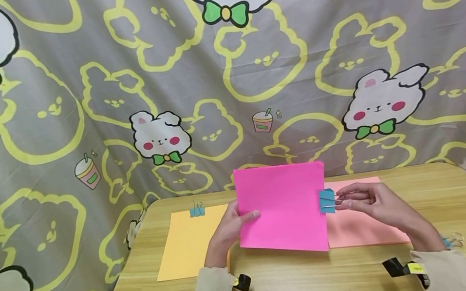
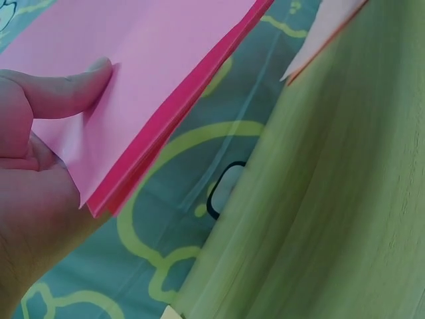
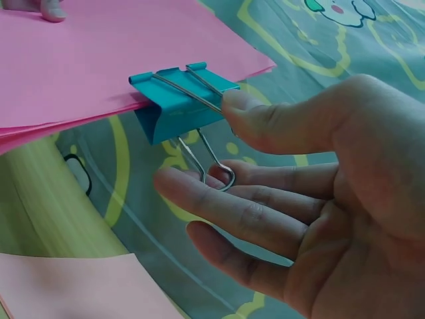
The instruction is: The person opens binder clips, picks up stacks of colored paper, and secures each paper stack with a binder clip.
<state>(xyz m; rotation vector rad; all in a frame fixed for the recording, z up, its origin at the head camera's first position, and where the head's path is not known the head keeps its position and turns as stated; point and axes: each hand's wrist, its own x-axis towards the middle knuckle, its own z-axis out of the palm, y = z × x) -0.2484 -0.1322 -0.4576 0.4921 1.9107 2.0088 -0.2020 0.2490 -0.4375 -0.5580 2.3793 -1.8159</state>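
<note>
You hold a stack of bright pink paper (image 1: 283,207) up off the wooden table (image 1: 312,277), tilted slightly, with its far edge against the patterned curtain behind. A blue binder clip (image 1: 327,201) sits clamped on the stack's right edge, about halfway along it. In the right wrist view the clip's body bites over the sheets, one wire handle folded flat on top and the other hanging below.

Your right hand (image 1: 371,203) is at that clip: the thumb presses the upper wire handle down onto the clip body, and the lower handle rests on your fingers, which lie fairly straight beneath it. It looks like a light pinch across the handles, though the grip is hard to judge for firmness.

Your left hand (image 1: 228,229) grips the stack's left edge, thumb on top of the sheets and fingers beneath, as the left wrist view shows close up.

Under and beside the stack, a pale pink sheet (image 1: 361,229) lies flat on the table to the right. An orange sheet (image 1: 188,244) lies to the left, with a second blue binder clip (image 1: 197,211) on its far edge.
</note>
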